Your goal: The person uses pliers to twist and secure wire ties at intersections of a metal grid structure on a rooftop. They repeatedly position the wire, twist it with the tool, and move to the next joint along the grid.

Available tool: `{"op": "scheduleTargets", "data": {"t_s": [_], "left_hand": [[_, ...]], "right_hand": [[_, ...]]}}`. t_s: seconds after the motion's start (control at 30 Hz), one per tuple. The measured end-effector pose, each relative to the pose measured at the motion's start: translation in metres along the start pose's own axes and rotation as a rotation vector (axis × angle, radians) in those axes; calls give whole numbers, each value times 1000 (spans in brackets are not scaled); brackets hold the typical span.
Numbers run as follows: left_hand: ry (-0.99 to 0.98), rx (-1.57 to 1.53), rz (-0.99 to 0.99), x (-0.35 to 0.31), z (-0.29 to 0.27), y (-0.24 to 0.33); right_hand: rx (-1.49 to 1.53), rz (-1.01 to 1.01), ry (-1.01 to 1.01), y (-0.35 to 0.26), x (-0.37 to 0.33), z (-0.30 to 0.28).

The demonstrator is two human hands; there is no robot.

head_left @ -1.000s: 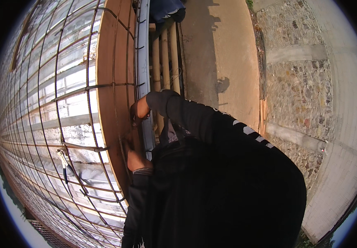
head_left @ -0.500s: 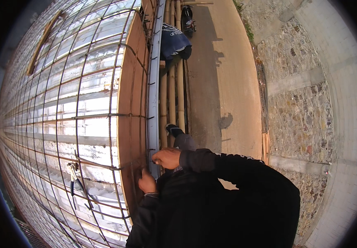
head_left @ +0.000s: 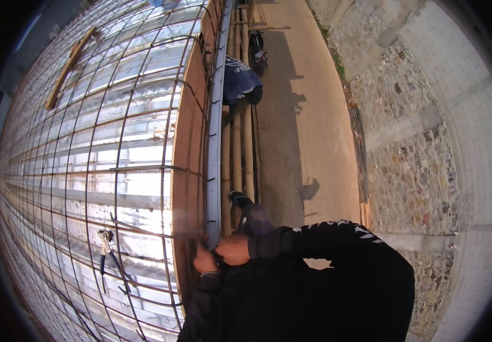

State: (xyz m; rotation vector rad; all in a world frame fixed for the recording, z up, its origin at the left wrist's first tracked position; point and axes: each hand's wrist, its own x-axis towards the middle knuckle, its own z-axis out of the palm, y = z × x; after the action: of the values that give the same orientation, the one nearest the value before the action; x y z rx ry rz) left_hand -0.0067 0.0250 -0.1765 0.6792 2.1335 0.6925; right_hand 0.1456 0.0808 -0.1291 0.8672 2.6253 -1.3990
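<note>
My left hand [head_left: 205,261] is at the orange-brown board [head_left: 190,194], beside the thin steel bars that run along its face. Its fingers are curled in, and what they hold is too small to make out. Close by on the right, my right hand [head_left: 234,249] is closed like a fist over the pale metal channel [head_left: 214,171]. Anything inside that fist is hidden. Pliers with dark handles [head_left: 104,251] rest on the rebar grid [head_left: 115,170], left of both hands and touched by neither.
Shiny corrugated sheets [head_left: 143,151] lie under the grid, with a wooden strip [head_left: 70,68] farther off. Bamboo poles [head_left: 237,148] run beside the channel, my shoe [head_left: 238,198] over them. Ahead, another person [head_left: 241,81] bends over; a motorcycle [head_left: 257,48] stands on the path [head_left: 320,142] below.
My right hand has drawn back along the channel, closer to my left hand. The whole view has shifted slightly, so the grid and pliers appear lower and farther right.
</note>
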Motion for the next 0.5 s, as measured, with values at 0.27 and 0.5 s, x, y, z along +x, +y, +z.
{"op": "scheduleTargets", "data": {"t_s": [0.27, 0.5], "left_hand": [[-8, 409, 126, 6, 0, -3], [-19, 451, 273, -6, -10, 15]], "right_hand": [[1048, 407, 322, 1, 37, -42], [1003, 514, 576, 7, 52, 20]]}}
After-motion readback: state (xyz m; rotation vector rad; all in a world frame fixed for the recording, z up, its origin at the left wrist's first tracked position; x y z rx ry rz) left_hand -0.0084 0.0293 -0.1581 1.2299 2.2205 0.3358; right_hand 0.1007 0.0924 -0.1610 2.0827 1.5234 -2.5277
